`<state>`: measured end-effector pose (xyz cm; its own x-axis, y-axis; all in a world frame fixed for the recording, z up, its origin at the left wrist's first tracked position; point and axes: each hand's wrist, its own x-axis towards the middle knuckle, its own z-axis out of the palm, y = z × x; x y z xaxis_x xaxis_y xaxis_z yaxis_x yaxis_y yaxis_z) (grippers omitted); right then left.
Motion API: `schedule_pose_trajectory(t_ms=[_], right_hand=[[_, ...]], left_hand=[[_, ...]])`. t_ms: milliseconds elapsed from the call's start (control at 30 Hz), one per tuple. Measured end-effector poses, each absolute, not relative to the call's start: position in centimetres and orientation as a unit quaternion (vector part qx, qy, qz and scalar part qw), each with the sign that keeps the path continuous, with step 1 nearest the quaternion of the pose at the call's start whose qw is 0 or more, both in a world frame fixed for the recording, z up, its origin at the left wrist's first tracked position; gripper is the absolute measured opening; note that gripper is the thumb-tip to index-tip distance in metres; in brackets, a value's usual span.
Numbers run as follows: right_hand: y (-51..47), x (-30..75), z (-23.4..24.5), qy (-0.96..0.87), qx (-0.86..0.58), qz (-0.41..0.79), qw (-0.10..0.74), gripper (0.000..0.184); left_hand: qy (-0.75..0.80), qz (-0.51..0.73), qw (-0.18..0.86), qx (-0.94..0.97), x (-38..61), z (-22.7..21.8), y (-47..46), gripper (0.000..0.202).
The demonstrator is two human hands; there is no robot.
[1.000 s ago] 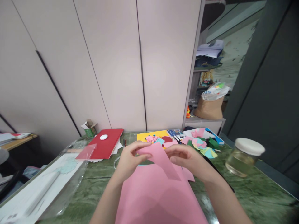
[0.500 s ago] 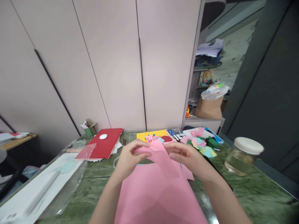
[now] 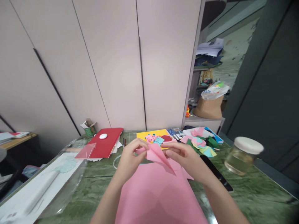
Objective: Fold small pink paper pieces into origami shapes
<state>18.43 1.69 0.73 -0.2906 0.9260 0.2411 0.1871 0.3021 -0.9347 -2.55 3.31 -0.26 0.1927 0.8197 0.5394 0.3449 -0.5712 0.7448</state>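
Note:
Between my two hands, above the table, is a small folded piece of pink paper (image 3: 157,155), with a crease running down toward its lower right tip. My left hand (image 3: 133,154) pinches its left side between thumb and fingers. At the paper's right edge my right hand (image 3: 181,152) is closed, thumb and fingertips against it; part of the fingers is hidden. Below both hands a large pink sheet (image 3: 156,193) lies on the table, reaching to the near edge of the view.
Beyond the hands are yellow paper (image 3: 142,135), markers (image 3: 178,136) and folded coloured papers (image 3: 201,143). A black phone (image 3: 217,174) and lidded jar (image 3: 243,155) stand right. Left are a red folder (image 3: 105,146) and a plastic sleeve (image 3: 63,189) over white paper. Green table (image 3: 93,186).
The small pink paper has turned in my hands and now shows a creased, pointed shape. My right hand has shifted slightly left, and more of the black phone shows.

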Motion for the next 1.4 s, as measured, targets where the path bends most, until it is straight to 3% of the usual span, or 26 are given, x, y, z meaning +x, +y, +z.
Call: schedule_pose_trajectory(t_ms=[133,233,367,533,800,1000,1133,1200,1300,1400], right_hand=[[1.6,18.1,0.7,-0.708,-0.453,0.341,0.421,0.018],[1.5,18.1,0.9,-0.721,-0.469,0.294,0.416,0.025],[1.3,18.2,1.0,-0.724,-0.468,0.29,0.416,0.027],[1.4,18.0,0.6,-0.722,-0.471,0.281,0.421,0.017],[3.2,19.5,-0.2,-0.601,-0.493,0.286,0.561,0.025],[3.9,19.7,-0.6,-0.584,-0.502,0.276,0.575,0.029],[3.6,19.3,-0.8,-0.632,-0.532,0.162,0.54,0.027],[3.6,19.2,-1.0,-0.659,-0.527,0.116,0.524,0.024],[3.4,19.0,-1.3,-0.716,-0.496,0.091,0.483,0.019],[3.0,18.3,-1.3,-0.791,-0.42,0.104,0.432,0.017]], left_hand=[[0.402,0.498,0.21,0.739,-2.4,0.0,3.0,0.022],[0.397,0.502,0.193,0.744,-2.4,0.0,2.8,0.02],[0.401,0.499,0.165,0.751,-2.3,-0.2,2.6,0.022],[0.397,0.513,0.137,0.749,-2.1,-0.4,2.6,0.024],[0.369,0.438,0.023,0.819,-1.9,0.2,1.5,0.019],[0.367,0.365,-0.078,0.852,-0.8,-0.3,1.5,0.02],[0.382,0.29,-0.017,0.877,-1.0,-0.3,1.0,0.008],[0.389,0.268,0.056,0.88,-1.3,0.1,0.7,0.018],[0.427,0.338,0.129,0.829,-1.4,0.5,0.5,0.02],[0.448,0.442,0.202,0.751,-1.1,0.5,1.0,0.04]])
